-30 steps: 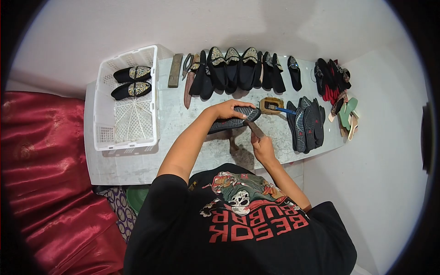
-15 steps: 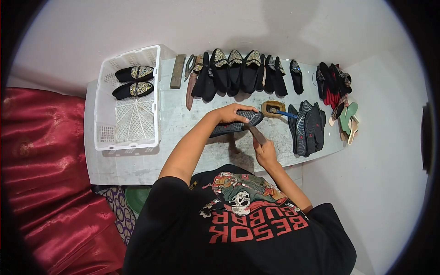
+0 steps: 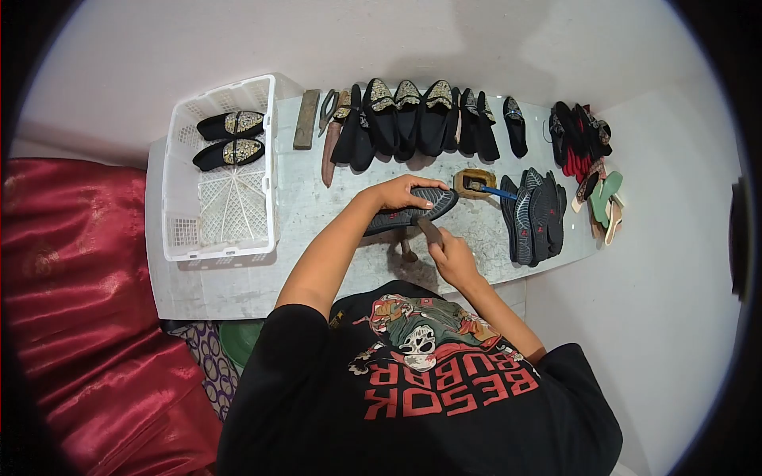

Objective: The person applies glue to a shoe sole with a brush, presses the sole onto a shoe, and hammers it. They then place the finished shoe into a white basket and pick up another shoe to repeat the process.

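Pressing the black ribbed rubber shoe sole [image 3: 413,208] flat, left hand [image 3: 401,190] steadies it; right hand [image 3: 448,252], closed around a brown-handled tool [image 3: 429,231], should work the sole's edge evenly.

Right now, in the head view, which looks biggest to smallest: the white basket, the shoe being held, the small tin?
1. White basket, largest by far.
2. Held shoe.
3. Tin, smallest.

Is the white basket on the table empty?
No, the white basket holds two black shoes with gold decoration, lying at its far end.
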Tool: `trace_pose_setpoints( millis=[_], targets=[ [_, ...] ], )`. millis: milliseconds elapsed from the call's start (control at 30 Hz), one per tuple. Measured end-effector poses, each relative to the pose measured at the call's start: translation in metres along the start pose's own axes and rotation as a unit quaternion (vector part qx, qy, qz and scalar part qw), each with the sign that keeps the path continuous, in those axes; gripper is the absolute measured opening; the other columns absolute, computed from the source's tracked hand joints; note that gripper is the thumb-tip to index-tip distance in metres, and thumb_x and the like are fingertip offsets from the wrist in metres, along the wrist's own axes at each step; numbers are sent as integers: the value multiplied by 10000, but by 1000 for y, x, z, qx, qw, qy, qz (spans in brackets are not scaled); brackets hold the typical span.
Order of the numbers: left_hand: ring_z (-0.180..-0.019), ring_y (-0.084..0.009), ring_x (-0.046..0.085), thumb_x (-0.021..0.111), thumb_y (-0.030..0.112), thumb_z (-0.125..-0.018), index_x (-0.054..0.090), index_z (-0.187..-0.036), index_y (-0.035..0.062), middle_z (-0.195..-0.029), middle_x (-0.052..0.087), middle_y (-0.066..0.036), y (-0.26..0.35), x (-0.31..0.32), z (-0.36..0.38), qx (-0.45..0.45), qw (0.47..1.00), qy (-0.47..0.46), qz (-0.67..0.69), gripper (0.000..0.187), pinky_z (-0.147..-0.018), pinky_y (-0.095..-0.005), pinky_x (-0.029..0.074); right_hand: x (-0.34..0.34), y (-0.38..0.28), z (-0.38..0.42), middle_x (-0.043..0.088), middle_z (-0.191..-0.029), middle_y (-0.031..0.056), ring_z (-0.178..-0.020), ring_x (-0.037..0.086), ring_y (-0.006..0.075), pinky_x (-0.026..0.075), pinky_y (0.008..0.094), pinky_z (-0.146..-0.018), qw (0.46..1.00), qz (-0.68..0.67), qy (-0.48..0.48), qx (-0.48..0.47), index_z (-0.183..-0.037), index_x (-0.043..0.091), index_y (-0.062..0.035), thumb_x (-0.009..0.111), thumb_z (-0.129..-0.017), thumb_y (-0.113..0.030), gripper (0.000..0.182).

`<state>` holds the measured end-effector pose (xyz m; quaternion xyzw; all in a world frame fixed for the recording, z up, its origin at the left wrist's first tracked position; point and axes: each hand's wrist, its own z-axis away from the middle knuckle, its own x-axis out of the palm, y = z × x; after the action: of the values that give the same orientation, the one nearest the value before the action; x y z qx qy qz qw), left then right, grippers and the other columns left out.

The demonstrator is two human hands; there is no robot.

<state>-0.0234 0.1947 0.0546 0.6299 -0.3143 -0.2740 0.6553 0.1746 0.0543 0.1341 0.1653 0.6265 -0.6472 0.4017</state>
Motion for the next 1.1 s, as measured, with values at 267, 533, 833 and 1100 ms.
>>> trace_pose_setpoints(
  millis=[267, 533, 833, 1100],
  targets=[
    [-1225, -130, 569, 797, 107, -861, 618, -1436, 177, -1359, 665, -18, 4, 0, 2, -8, 1000, -10, 8, 606, -1110, -316, 402, 0, -5, 0, 667, -769, 271, -758, 665, 492, 509, 561, -692, 999, -19, 15, -43, -963, 603, 7, 571, -907, -376, 388],
    [-1296, -150, 546, 803, 116, -856, 621, -1431, 173, -1412, 638, -30, 6, -2, 2, -16, 1000, -9, 4, 605, -1143, -324, 382, 0, -12, -2, 673, -765, 266, -738, 668, 487, 518, 543, -667, 999, 7, -4, -53, -924, 599, -16, 580, -928, -419, 403],
    [-1230, -122, 563, 801, 107, -861, 626, -1429, 184, -1369, 655, -8, 3, 2, 4, -23, 999, -1, 23, 600, -1105, -313, 407, 14, -22, -1, 666, -744, 273, -728, 664, 493, 522, 563, -672, 996, 38, -37, -69, -961, 613, -20, 589, -939, -422, 403],
    [-1232, -186, 567, 783, 171, -877, 609, -1437, 147, -1292, 665, -54, 2, 8, 14, 33, 999, 18, 11, 587, -1118, -353, 397, 8, -4, 1, 655, -761, 270, -748, 646, 505, 508, 540, -658, 998, 14, -43, -51, -988, 609, -31, 625, -865, -339, 332]
  ],
)
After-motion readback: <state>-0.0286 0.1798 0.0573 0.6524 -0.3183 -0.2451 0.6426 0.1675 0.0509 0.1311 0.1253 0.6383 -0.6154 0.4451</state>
